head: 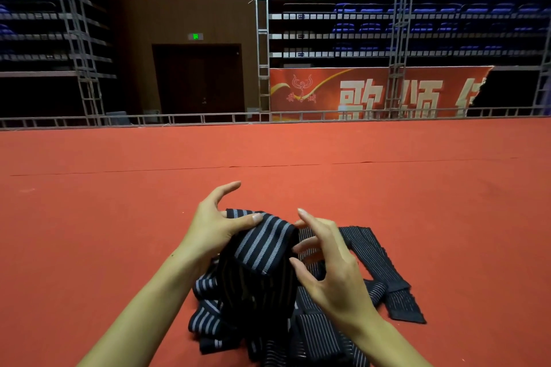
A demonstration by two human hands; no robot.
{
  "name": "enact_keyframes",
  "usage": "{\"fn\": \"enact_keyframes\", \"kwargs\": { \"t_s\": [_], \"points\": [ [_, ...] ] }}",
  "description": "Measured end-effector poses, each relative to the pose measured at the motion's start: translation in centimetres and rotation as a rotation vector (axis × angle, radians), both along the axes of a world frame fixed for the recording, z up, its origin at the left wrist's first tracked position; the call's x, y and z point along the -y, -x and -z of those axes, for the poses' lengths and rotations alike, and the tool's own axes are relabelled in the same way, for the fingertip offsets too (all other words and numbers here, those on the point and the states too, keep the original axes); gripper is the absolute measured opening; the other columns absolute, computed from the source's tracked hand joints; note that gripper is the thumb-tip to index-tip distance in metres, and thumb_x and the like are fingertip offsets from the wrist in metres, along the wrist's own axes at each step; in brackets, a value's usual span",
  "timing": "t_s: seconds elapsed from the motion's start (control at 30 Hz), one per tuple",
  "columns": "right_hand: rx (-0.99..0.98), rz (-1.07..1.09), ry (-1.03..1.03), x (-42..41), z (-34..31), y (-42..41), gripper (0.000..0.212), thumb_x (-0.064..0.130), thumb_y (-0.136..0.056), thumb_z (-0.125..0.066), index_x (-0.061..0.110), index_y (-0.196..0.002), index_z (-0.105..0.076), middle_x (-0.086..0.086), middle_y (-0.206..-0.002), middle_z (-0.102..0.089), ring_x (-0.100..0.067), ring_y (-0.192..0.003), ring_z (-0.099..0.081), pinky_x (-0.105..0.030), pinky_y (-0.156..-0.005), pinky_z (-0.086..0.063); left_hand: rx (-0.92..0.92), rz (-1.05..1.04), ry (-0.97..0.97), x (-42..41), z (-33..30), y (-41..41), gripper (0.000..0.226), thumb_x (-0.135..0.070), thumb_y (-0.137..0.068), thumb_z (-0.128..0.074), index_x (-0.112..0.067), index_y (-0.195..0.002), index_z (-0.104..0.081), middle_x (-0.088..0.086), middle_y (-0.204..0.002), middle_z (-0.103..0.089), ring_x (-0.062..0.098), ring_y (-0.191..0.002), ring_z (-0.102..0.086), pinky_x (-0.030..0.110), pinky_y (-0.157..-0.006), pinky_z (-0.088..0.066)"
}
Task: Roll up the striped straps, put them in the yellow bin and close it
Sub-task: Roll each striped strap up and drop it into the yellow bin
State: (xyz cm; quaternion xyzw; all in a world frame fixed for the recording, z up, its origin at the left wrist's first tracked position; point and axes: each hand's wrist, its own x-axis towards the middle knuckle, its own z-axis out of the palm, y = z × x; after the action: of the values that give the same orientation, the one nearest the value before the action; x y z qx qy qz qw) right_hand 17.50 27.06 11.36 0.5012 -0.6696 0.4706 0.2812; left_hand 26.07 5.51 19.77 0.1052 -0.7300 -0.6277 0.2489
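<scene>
The lower part of the heap of striped straps (268,334) runs off the bottom edge, and both forearms are cut there too. The left hand (213,226) hides its fingertips behind the raised strap (262,240); the right hand (331,265) covers the strap's right side. The banner (372,92) lettering is cut off.

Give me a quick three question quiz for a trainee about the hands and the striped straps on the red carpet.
1. True or false: the yellow bin is in view.
2. Which hand's thumb presses on top of the dark strap with grey stripes being rolled: A left hand, B right hand?
3. Fill in: the loose dark striped straps lie on the red ____.

Key: 1 false; 2 A; 3 carpet.
</scene>
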Motion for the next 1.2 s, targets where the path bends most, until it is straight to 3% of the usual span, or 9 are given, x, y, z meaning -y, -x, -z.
{"fn": "enact_keyframes", "kwargs": {
  "t_s": [0.17,0.3,0.4,0.63,0.8,0.93,1.03,1.1,1.2],
  "points": [
    [0.019,-0.143,0.004,1.3,-0.8,-0.1,0.092,-0.008,-0.092,-0.074,0.031,-0.166,-0.034,0.014,-0.144,-0.064,-0.009,-0.131,-0.065,-0.040,-0.104,-0.060,0.018,0.040,-0.001,-0.2,-0.1,-0.1,0.079,-0.017,-0.079,-0.095,-0.038,-0.145,-0.057,0.020,-0.095,-0.081,0.031,-0.089,-0.082,0.032,-0.068,-0.062],
    [0.114,-0.162,0.048,1.7,-1.5,0.2,0.094,-0.009,-0.092,-0.074,0.037,-0.164,-0.035,0.017,-0.130,-0.073,-0.006,-0.121,-0.071,-0.031,-0.102,-0.060,0.036,0.130,0.022,0.2,-0.1,-0.7,0.069,-0.023,-0.093,-0.084,-0.039,-0.151,-0.051,0.014,-0.094,-0.081,0.029,-0.090,-0.080,0.044,-0.082,-0.065],
    [0.211,-0.184,0.038,1.5,-1.7,0.5,0.092,-0.010,-0.092,-0.073,0.032,-0.164,-0.035,0.016,-0.126,-0.076,-0.006,-0.118,-0.073,-0.024,-0.104,-0.056,0.051,0.217,0.025,0.1,-0.4,-1.9,0.062,-0.018,-0.100,-0.075,-0.039,-0.152,-0.048,0.012,-0.087,-0.078,0.024,-0.085,-0.077,0.033,-0.074,-0.063],
    [0.094,-0.242,-0.091,1.5,-1.4,0.2,0.098,-0.007,-0.084,-0.080,0.033,-0.163,-0.036,0.018,-0.148,-0.063,-0.016,-0.140,-0.059,-0.040,-0.118,-0.047,0.080,0.246,-0.179,1.0,-0.3,-1.7,0.068,-0.001,-0.090,-0.082,-0.033,-0.145,-0.060,0.028,-0.104,-0.077,0.039,-0.096,-0.071,0.050,-0.090,-0.061],
    [0.130,-0.200,0.135,2.9,-1.5,-0.2,0.088,-0.010,-0.085,-0.083,0.035,-0.153,-0.050,0.018,-0.127,-0.076,-0.019,-0.124,-0.071,-0.049,-0.106,-0.055,0.105,0.250,-0.193,0.3,-0.6,-1.3,0.067,-0.002,-0.089,-0.083,-0.028,-0.147,-0.058,0.023,-0.096,-0.077,0.035,-0.093,-0.074,0.047,-0.087,-0.064],
    [0.221,-0.160,0.194,2.8,-2.4,-0.5,0.085,-0.018,-0.086,-0.077,0.032,-0.151,-0.054,0.015,-0.113,-0.081,-0.007,-0.110,-0.077,-0.029,-0.103,-0.057,0.104,0.217,0.024,0.0,-0.7,-2.0,0.055,-0.024,-0.101,-0.075,-0.033,-0.150,-0.051,0.015,-0.083,-0.074,0.026,-0.082,-0.073,0.036,-0.075,-0.063],
    [0.351,-0.127,0.248,2.5,-3.4,-0.9,0.073,-0.006,-0.088,-0.084,0.020,-0.150,-0.055,0.016,-0.103,-0.083,0.000,-0.104,-0.077,-0.008,-0.098,-0.047,-0.031,-0.001,0.329,0.8,0.3,-2.6,0.047,-0.022,-0.105,-0.068,-0.029,-0.150,-0.053,0.007,-0.084,-0.081,0.021,-0.073,-0.077,0.051,-0.081,-0.066],
    [0.468,-0.104,0.288,2.3,-3.8,-1.0,0.072,0.008,-0.088,-0.088,0.025,-0.150,-0.055,0.016,-0.098,-0.083,-0.001,-0.104,-0.076,-0.016,-0.097,-0.054,-0.172,-0.139,0.573,1.3,1.3,-3.3,0.055,-0.011,-0.100,-0.074,-0.032,-0.147,-0.055,-0.006,-0.097,-0.082,0.017,-0.078,-0.078,0.047,-0.083,-0.065],
    [0.567,-0.086,0.264,2.2,-4.0,-0.9,0.074,0.017,-0.089,-0.089,0.031,-0.151,-0.052,0.012,-0.097,-0.083,-0.006,-0.102,-0.077,-0.030,-0.095,-0.060,-0.346,-0.065,0.875,0.9,1.7,-4.3,0.091,-0.005,-0.085,-0.088,-0.036,-0.158,-0.044,-0.018,-0.132,-0.069,0.015,-0.109,-0.072,0.034,-0.094,-0.060]
  ]
}}
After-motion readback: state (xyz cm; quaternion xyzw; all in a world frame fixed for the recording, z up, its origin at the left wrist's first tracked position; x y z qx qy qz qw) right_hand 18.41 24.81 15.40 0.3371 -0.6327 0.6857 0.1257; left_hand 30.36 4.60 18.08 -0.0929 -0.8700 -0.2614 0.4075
